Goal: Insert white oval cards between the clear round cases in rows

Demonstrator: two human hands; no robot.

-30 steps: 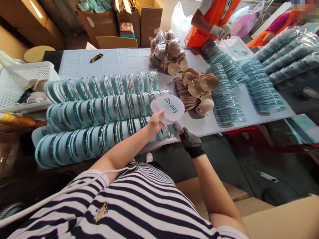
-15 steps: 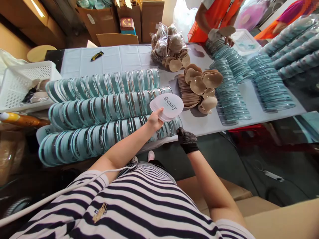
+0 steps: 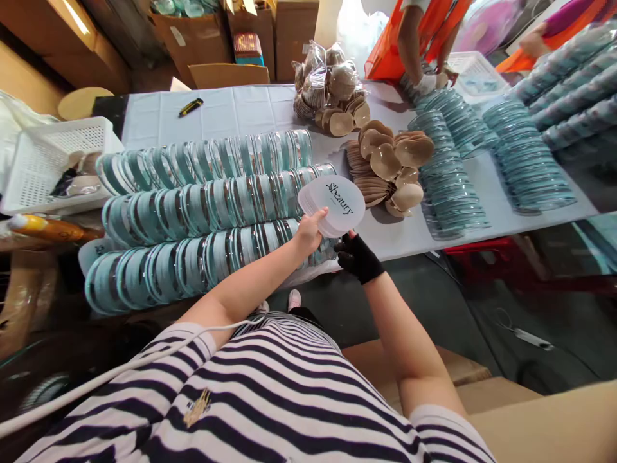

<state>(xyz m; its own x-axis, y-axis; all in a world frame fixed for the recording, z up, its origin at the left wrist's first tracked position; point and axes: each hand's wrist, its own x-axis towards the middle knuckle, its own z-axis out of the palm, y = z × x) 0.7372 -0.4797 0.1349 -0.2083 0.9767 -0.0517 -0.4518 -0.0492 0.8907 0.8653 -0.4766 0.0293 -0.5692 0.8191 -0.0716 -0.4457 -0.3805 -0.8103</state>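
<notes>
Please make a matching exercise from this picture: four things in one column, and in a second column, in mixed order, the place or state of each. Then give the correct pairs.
Things
1. stack of white cards
2. black glove
3. white basket
4. yellow and black cutter

Places or states
A. on the far part of the white tablecloth
B. held in the left hand
C. at the left end of the table
D. worn on the right hand

Pairs: 1-B, 2-D, 3-C, 4-A
</notes>
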